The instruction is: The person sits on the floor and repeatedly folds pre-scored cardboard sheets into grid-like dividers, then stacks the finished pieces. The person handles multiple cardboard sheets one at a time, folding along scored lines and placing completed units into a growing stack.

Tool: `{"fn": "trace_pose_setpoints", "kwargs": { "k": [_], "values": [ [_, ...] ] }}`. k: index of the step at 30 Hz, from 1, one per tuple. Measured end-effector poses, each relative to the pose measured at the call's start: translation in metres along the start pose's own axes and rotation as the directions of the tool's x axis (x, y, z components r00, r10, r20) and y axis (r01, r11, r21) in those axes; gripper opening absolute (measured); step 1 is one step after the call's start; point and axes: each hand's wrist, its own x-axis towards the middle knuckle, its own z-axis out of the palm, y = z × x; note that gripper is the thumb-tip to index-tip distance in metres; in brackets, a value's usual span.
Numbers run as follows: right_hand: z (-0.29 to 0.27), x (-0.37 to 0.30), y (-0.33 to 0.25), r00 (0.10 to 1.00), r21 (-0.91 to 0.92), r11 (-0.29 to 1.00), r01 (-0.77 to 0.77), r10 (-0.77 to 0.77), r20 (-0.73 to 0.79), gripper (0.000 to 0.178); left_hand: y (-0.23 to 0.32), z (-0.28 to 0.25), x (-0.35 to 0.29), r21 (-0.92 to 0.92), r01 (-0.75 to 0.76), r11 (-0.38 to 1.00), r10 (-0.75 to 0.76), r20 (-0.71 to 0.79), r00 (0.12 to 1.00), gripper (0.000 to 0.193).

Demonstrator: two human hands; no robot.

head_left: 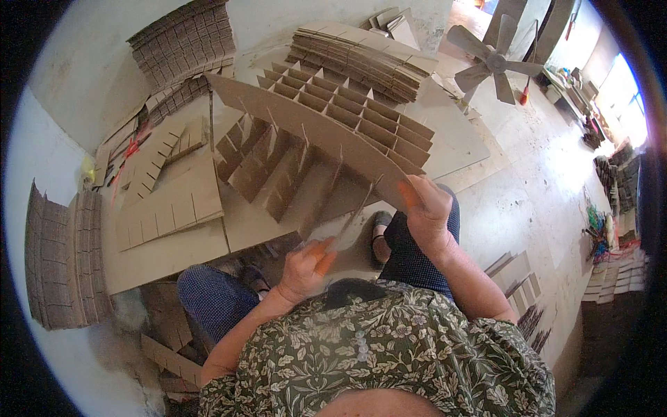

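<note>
A long slotted cardboard strip point(292, 125) runs slantwise across the middle, held on edge. My right hand point(429, 208), with orange finger covers, is closed round its right end. Several shorter cardboard cross strips point(267, 167) hang from its slots toward me. Slightly blurred, my left hand point(308, 266) also has orange covers; its fingers are closed at the near end of a thin cross strip point(358, 212), partly hiding that end. Just beyond the long strip lies an assembled cardboard divider grid point(347, 108) with many square cells.
Loose slotted strips point(170, 215) lie on the board at left. Stacked cardboard strips stand in a back pile point(361, 59), an upper-left pile point(184, 45) and a left pile point(66, 257). A grey fan point(495, 62) stands at the back right. More cardboard pieces point(514, 278) lie beside my right leg.
</note>
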Motion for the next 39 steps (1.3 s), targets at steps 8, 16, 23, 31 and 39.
{"fn": "trace_pose_setpoints", "kwargs": {
  "k": [8,16,23,31,39],
  "values": [
    [0.004,0.001,0.0,0.999,-0.026,0.999,-0.03,0.031,0.039,0.015,-0.002,0.003,0.001,0.032,-0.094,0.995,0.095,-0.065,0.993,0.026],
    [-0.004,0.002,0.001,0.991,-0.012,0.997,-0.079,0.08,0.105,0.014,-0.008,-0.002,-0.002,0.064,-0.012,0.998,0.017,-0.077,0.997,0.025],
    [-0.004,0.008,0.016,0.994,-0.017,0.994,-0.109,0.11,0.028,0.015,-0.022,0.004,0.013,0.076,-0.09,0.993,0.1,-0.135,0.986,0.02],
    [0.002,0.033,0.055,0.992,-0.015,0.992,-0.125,0.125,-0.001,0.008,-0.034,0.008,0.072,0.098,-0.094,0.991,0.11,-0.175,0.978,0.013],
    [-0.006,0.018,0.072,0.989,0.053,0.987,-0.149,0.147,0.031,0.01,-0.036,0.024,0.043,-0.023,0.049,0.999,-0.052,-0.134,0.99,0.014]
  ]
}}
